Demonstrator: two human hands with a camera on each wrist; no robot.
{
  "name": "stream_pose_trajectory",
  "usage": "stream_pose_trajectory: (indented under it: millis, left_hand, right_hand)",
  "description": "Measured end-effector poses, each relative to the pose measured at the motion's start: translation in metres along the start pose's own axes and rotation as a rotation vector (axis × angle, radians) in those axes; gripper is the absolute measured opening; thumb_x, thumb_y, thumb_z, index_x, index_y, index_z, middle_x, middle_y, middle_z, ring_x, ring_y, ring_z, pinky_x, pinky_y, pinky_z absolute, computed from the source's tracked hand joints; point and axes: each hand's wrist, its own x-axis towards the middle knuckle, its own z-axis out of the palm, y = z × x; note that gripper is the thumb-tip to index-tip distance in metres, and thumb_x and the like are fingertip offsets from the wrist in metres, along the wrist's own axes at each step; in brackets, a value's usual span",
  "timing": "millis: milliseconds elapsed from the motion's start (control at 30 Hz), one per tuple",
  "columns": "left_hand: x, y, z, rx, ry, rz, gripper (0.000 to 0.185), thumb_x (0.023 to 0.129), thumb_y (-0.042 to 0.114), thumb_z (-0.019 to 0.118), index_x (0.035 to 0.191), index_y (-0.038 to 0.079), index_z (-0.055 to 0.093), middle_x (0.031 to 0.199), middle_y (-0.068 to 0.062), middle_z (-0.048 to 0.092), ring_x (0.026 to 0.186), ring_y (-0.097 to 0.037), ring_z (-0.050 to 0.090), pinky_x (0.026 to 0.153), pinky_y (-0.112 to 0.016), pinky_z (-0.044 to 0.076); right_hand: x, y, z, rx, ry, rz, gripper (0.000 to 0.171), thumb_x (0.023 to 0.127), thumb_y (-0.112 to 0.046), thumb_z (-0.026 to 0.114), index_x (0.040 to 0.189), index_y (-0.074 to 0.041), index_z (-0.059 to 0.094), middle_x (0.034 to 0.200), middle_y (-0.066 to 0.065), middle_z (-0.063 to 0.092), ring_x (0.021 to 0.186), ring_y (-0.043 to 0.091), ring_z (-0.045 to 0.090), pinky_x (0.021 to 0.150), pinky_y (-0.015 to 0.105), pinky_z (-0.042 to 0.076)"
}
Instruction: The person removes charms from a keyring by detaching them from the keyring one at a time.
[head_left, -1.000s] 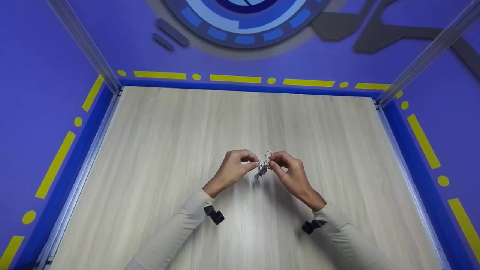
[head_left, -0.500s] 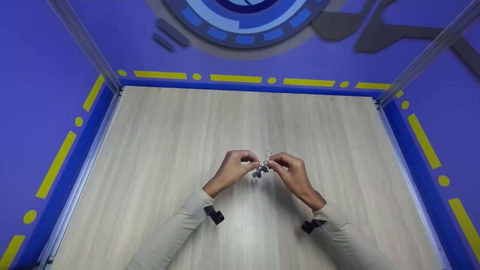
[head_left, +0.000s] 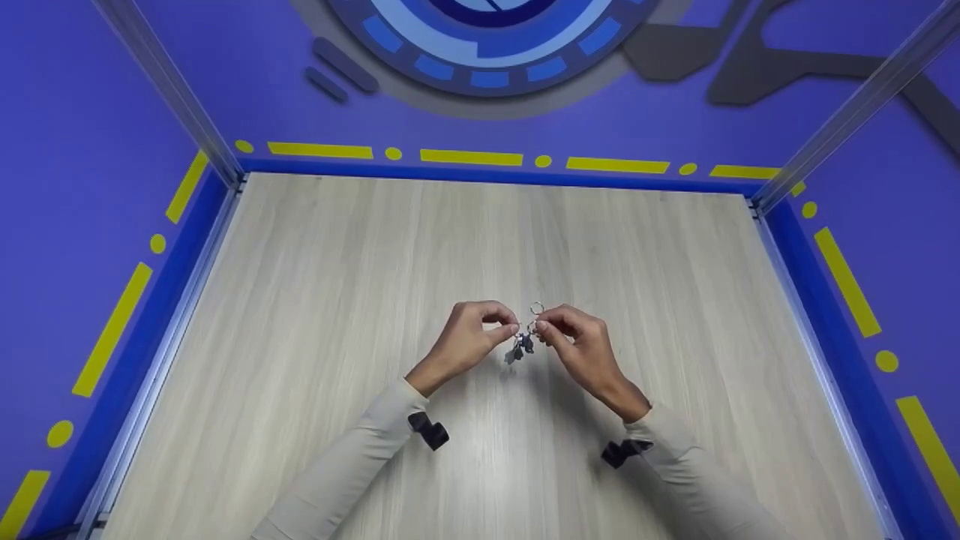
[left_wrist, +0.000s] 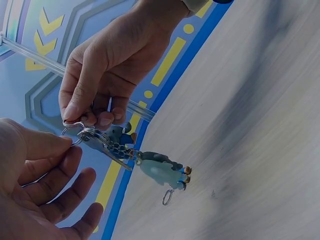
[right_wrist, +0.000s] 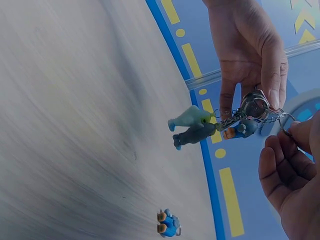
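A: Where do you have the bunch?

B: Clear of your pale wood-grained tabletop [head_left: 360, 247], five o'clock of centre in the head view. Your left hand [head_left: 474, 330] is at its nine, your right hand [head_left: 589, 346] at its three.

A: Grip?

B: Both thumb-and-finger pinches. Your right pinches a thin round silvery metal ring [right_wrist: 286, 113], one o'clock of the bunch. Your left pinches at the silvery metal ring stack [right_wrist: 256, 106]; which loop exactly, can't tell.

A: And below?

B: Thin silvery chains [left_wrist: 121, 151]. On them dangle a pale green rounded figure [right_wrist: 189, 116], a dark grey figure [right_wrist: 194, 135] and a blue figure with orange feet [right_wrist: 242, 129]. Right wrist view also shows a blue-and-tan figure [right_wrist: 168, 223], seven o'clock of the stack, apart from the rest. Seems to lie on the wood; not certain.

A: Handling?

B: Light, I'd judge. Rings stiff, springy, slick under your fingertips; chains limp, likely to swing and tangle. Figures look rubbery, hardly fragile; the small links are probably the weak spot. Hold the ring wire near your nails, never the chains.
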Motion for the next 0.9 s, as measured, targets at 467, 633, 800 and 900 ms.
stream_pose_trajectory:
  millis: [467, 633, 800, 900]
  left_hand:
    - [-0.003, 0.0, 0.004, -0.002, 0.054, 0.088, 0.003, 0.1, 0.005, 0.079, 0.096, 0.004, 0.08, 0.097, -0.005, 0.082, 0.098, -0.017, 0.076, 0.097, -0.038, 0.058]
    - [-0.003, 0.0, 0.006, -0.012, 0.083, 0.122, 0.009, 0.097, -0.002, 0.079, 0.094, 0.007, 0.08, 0.097, -0.005, 0.081, 0.096, -0.016, 0.075, 0.094, -0.037, 0.058]
    - [-0.003, 0.002, 0.006, -0.021, 0.095, 0.12, 0.014, 0.096, -0.004, 0.079, 0.094, 0.01, 0.08, 0.097, -0.001, 0.081, 0.096, -0.016, 0.075, 0.094, -0.037, 0.058]
    - [-0.003, 0.003, 0.005, -0.03, 0.084, 0.116, 0.013, 0.097, -0.003, 0.078, 0.095, 0.01, 0.08, 0.098, -0.001, 0.081, 0.097, -0.017, 0.075, 0.094, -0.038, 0.058]
  right_hand:
    - [-0.01, 0.0, 0.008, 0.063, -0.031, 0.101, 0.013, 0.107, -0.002, 0.07, 0.094, -0.003, 0.068, 0.089, 0.007, 0.074, 0.075, 0.021, 0.069, 0.068, 0.023, 0.056]
    - [-0.011, 0.0, 0.009, 0.126, 0.008, 0.124, 0.011, 0.106, -0.001, 0.072, 0.095, -0.002, 0.072, 0.09, 0.013, 0.076, 0.074, 0.03, 0.07, 0.068, 0.025, 0.058]
    - [-0.011, 0.0, 0.009, 0.202, 0.046, 0.121, 0.006, 0.105, 0.002, 0.072, 0.099, 0.003, 0.075, 0.09, 0.022, 0.076, 0.073, 0.038, 0.071, 0.069, 0.028, 0.062]
    - [-0.011, 0.0, 0.009, 0.227, 0.064, 0.112, 0.005, 0.104, 0.002, 0.072, 0.101, 0.004, 0.076, 0.09, 0.023, 0.076, 0.073, 0.034, 0.071, 0.069, 0.029, 0.062]
